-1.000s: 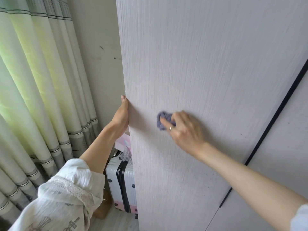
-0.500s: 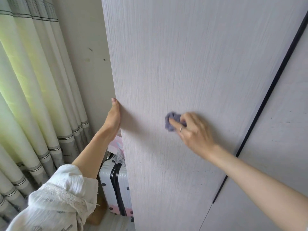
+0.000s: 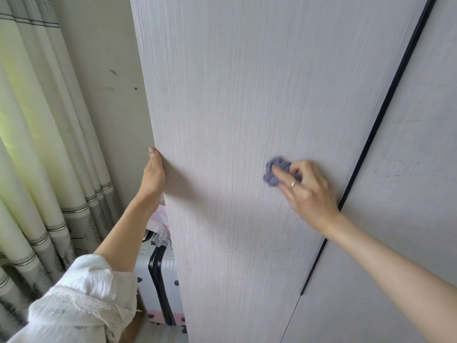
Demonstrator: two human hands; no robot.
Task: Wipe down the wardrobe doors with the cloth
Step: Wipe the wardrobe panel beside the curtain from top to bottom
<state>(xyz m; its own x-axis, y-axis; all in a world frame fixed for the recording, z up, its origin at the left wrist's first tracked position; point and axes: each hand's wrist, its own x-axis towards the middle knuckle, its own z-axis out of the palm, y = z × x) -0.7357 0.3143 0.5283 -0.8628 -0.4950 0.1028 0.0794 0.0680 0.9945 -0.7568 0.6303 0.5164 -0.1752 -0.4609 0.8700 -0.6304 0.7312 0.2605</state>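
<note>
From the head view I'm mid-wipe: my right hand (image 3: 306, 186) pinches the balled purple cloth (image 3: 275, 173) against the open wardrobe door (image 3: 235, 107) near its mid-height, my left hand (image 3: 153, 177) grips that door's left edge, dark specks remain lower down, the neighbouring door (image 3: 408, 169) looks undone, and no containers show contents.
</note>
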